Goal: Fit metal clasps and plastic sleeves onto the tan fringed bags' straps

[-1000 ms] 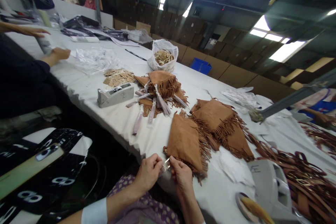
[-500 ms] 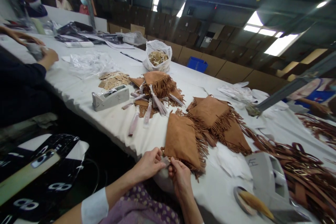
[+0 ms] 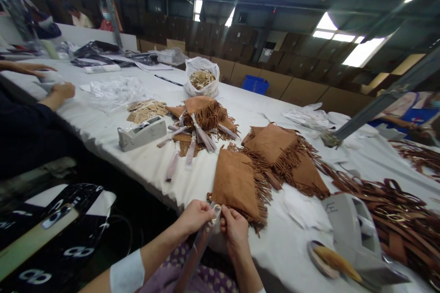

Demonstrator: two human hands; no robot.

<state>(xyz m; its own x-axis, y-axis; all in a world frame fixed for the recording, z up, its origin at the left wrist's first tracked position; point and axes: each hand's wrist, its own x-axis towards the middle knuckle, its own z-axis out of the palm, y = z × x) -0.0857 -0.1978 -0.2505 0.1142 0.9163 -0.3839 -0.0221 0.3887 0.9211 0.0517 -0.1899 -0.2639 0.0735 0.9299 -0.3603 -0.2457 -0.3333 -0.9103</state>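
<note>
At the table's front edge, my left hand (image 3: 197, 216) pinches the upper end of a brown strap in a clear plastic sleeve (image 3: 199, 249), which hangs toward my lap. My right hand (image 3: 235, 228) is closed at the other side of that same end, its thumb and fingertips on the plastic. Just beyond both hands lies a brown suede fringed bag (image 3: 234, 179), flat on the white cloth. More fringed bags (image 3: 271, 144) lie behind it to the right. Farther left, another pile of fringed bags (image 3: 201, 106) has several plastic-wrapped straps (image 3: 173, 165) around it.
A grey tape dispenser (image 3: 142, 133) stands at left and a larger one (image 3: 354, 233) at right, near a tape roll (image 3: 321, 258). Brown straps (image 3: 395, 219) heap at far right. Beyond are tan tags (image 3: 147, 111) and a white plastic bag (image 3: 202, 78). A co-worker's hands (image 3: 57, 94) work at left.
The plastic-sleeved strap now shows hanging below my hands, where only a small bit was visible between my fingers before. My hands stay close together, and the view has shifted slightly.
</note>
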